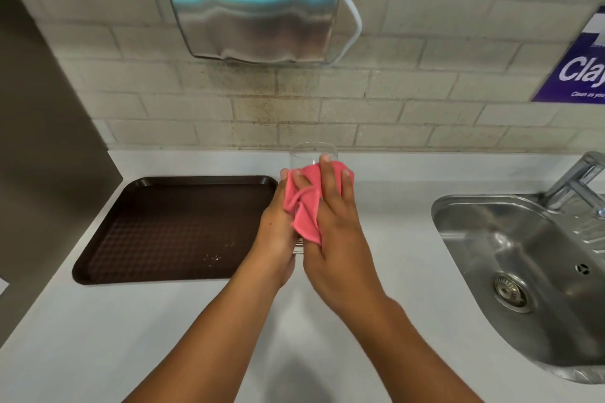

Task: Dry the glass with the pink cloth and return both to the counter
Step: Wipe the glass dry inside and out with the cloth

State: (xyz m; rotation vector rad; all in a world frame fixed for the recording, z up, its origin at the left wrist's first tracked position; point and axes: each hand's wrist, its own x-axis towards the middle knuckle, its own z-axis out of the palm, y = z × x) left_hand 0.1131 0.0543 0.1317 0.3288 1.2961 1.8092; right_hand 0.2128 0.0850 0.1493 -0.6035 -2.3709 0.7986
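Note:
A clear glass (304, 154) is held above the white counter (196, 330), tilted away from me, its open rim pointing toward the tiled wall. The pink cloth (306, 209) is wrapped around the glass's body. My left hand (278, 232) grips the glass from the left, fingers under the cloth's edge. My right hand (337, 239) presses the cloth onto the glass from the right and top. Most of the glass is hidden by the cloth and hands; a bit of its base shows between the palms.
A dark brown tray (170, 229) lies on the counter to the left. A steel sink (523, 271) with a tap (579, 180) sits on the right. A metal dispenser (255, 3) hangs on the tiled wall above. A purple sign (582, 69) is at right.

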